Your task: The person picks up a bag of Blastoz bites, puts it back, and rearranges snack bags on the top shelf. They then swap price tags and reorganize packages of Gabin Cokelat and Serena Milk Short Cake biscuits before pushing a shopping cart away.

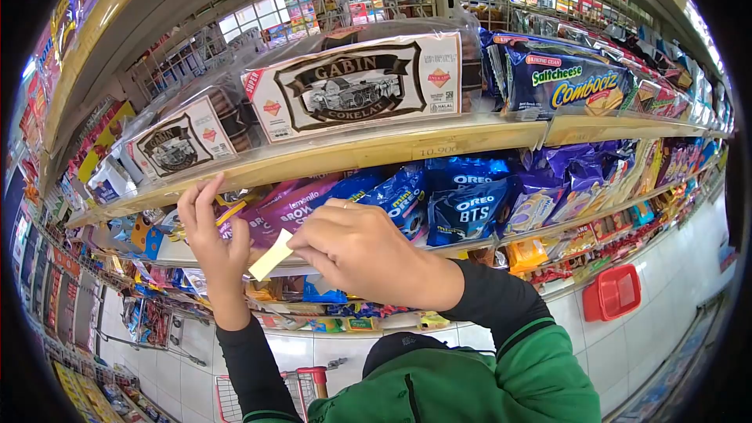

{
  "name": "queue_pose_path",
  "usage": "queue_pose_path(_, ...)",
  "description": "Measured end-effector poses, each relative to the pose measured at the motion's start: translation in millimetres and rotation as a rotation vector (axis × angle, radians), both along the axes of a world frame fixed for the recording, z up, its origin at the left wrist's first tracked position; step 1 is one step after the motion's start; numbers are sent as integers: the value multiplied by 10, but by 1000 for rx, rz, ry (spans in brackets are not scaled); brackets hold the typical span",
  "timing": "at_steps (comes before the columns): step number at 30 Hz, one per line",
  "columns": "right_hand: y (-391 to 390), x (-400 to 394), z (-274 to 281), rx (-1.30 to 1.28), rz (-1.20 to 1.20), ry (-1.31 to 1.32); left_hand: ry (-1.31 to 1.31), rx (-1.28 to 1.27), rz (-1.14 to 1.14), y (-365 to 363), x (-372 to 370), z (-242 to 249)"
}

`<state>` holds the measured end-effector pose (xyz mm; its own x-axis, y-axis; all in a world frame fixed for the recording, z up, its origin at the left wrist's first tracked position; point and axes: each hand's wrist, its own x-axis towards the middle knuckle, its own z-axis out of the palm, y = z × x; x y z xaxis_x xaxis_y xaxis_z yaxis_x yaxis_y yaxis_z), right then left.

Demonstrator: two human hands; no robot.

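Note:
My right hand (356,254) pinches a small pale yellow paper strip (272,255) between thumb and fingers, in front of the lower shelf. To its left, my left hand (213,239) is raised with its fingers apart, its fingertips close to the wooden shelf edge (345,158). A thin yellow item (233,211) shows behind the left fingers; whether they touch it is unclear. Above the hands, a large Gabin Cokelat pack (360,86) lies on the upper shelf, with a smaller Gabin pack (182,141) beside it.
Saltcheese Combociz packs (565,78) stand at the upper right. Oreo bags (470,207) and purple Brownies packs (288,205) fill the shelf below. A red basket (612,293) rests on the tiled floor at the right. A red-handled cart (312,380) is at the bottom.

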<state>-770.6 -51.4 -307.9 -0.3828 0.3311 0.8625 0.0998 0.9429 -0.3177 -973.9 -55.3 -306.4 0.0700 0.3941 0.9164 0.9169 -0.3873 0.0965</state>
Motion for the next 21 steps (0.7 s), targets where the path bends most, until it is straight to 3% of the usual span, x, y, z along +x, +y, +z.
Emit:
queue_pose_path(8, -65, 346, -170, -236, 44, 52, 56, -108, 17, -47, 15, 70)
queue_pose_path(11, -75, 603, -177, -243, -74, 96, 74, -74, 31, -17, 105, 87)
queue_pose_path(15, -73, 1122, 36, -216, -355, 340, 129, -1, 34, -1, 394, 124)
queue_pose_path(17, -90, 1270, 106, -252, -351, 562, 163, -24, -2, 0, 542, 95)
queue_pose_path(21, -93, 1384, 152, -237, -372, 608, 210, -35, -47, 60, 752, 25)
